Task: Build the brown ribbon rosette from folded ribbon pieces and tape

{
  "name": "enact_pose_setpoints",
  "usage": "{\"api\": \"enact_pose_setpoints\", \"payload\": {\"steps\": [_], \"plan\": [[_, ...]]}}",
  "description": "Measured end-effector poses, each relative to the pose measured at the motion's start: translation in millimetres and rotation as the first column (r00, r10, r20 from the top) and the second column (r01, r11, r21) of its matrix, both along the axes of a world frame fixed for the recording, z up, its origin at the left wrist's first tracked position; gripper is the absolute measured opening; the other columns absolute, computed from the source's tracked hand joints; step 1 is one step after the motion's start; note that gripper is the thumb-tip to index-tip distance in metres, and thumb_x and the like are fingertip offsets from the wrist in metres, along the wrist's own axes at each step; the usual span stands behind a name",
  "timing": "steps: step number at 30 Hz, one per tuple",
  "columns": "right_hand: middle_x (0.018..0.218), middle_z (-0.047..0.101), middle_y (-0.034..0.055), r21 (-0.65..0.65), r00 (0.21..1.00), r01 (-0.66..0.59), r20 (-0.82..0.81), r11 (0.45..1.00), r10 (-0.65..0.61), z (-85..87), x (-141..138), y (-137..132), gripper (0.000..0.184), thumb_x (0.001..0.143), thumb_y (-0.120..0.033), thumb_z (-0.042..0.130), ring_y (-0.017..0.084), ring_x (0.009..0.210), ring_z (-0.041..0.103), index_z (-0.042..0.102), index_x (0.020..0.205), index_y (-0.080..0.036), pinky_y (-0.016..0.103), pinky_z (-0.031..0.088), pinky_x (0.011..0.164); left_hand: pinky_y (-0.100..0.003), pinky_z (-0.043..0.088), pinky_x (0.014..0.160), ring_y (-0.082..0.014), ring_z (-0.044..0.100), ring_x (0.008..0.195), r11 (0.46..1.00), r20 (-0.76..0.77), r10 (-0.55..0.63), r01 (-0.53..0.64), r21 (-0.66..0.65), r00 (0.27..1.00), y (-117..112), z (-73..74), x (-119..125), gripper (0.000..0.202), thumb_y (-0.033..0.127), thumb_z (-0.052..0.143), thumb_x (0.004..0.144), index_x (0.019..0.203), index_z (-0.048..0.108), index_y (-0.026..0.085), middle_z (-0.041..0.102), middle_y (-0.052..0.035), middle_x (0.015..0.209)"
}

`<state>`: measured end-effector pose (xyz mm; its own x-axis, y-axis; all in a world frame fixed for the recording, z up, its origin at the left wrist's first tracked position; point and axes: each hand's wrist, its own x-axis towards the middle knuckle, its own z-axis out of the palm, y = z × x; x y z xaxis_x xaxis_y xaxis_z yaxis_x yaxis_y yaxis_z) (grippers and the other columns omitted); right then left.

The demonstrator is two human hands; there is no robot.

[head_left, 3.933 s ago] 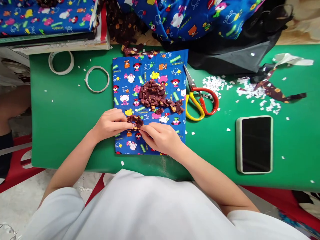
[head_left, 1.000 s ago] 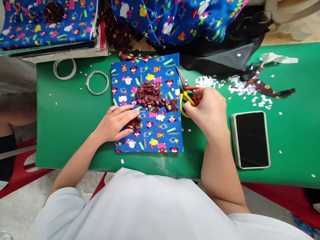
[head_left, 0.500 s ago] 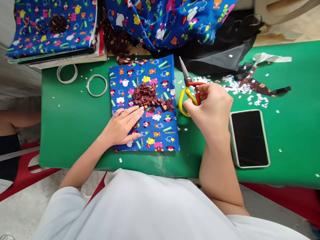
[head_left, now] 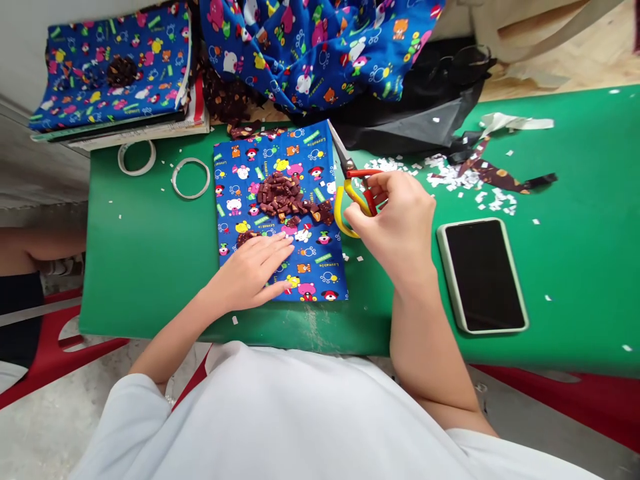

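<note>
My left hand lies flat, fingers stretched out, on a blue cartoon-print fabric panel. A heap of small dark brown cut pieces sits on the panel just beyond my fingertips, trailing off to the right. Another small brown bit shows beside my knuckles. At the panel's right edge my right hand grips scissors with red and yellow handles, their blades pointing up and away. The blades look closed or nearly so.
On the green table lie two tape rings, white paper scraps, brown-and-black strips and a phone. Printed fabric and black cloth are bunched at the back. Fabric-topped stack stands back left; someone's leg shows at far left.
My left hand has slid slightly towards me on the panel, uncovering a brown bit. The scissors stay in my right hand, now closer to the panel's edge. The whole view has shifted a little.
</note>
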<state>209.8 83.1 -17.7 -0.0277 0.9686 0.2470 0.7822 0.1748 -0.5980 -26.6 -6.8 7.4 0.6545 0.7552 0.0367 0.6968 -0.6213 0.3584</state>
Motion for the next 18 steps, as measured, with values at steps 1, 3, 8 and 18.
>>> {"api": "enact_pose_setpoints", "payload": {"steps": [1,3,8,18], "plan": [[0.083,0.059,0.0029,0.010,1.000,-0.002,0.000,1.000,0.002,-0.1,0,0,0.023,0.064,-0.018,0.057,0.019,0.072,0.054,0.047,0.084,-0.023,0.034,0.044,0.064,-0.044,0.045,0.108,-0.0285,0.052,0.134,1.000,0.001,-0.011,0.011,-0.002,1.000,-2,1.4,4,0.050,0.040,0.045,0.097,0.133,0.050,0.005,0.057,-0.0177,0.140],[0.082,0.059,0.0029,0.026,1.000,-0.007,-0.001,1.000,0.007,-0.1,-1,0,0.023,0.064,-0.018,0.056,0.019,0.072,0.054,0.047,0.084,-0.023,0.034,0.044,0.064,-0.043,0.048,0.107,-0.0268,0.055,0.131,0.999,0.018,-0.041,0.041,0.001,0.999,-6,3.6,13,0.046,0.037,0.044,0.098,0.131,0.052,0.006,0.060,-0.0164,0.137],[0.081,0.058,0.0028,0.049,1.000,-0.022,0.000,0.999,0.022,1.4,-3,-1,0.022,0.066,-0.018,0.057,0.019,0.071,0.054,0.047,0.084,-0.023,0.035,0.045,0.065,-0.040,0.053,0.103,-0.0268,0.062,0.122,0.994,0.057,-0.112,0.113,0.002,0.992,-11,6.0,37,0.040,0.033,0.046,0.097,0.122,0.058,0.004,0.064,-0.0171,0.131],[0.080,0.059,0.0023,0.024,0.997,-0.044,-0.057,0.999,0.045,7.1,-6,-3,0.023,0.063,-0.017,0.059,0.017,0.068,0.054,0.045,0.080,-0.023,0.032,0.043,0.061,-0.020,0.056,0.087,-0.0100,0.070,0.097,0.963,0.173,0.095,-0.135,0.232,0.980,25,18.9,10,0.032,0.006,0.037,0.095,0.104,0.065,0.018,0.075,-0.0029,0.102]]}}
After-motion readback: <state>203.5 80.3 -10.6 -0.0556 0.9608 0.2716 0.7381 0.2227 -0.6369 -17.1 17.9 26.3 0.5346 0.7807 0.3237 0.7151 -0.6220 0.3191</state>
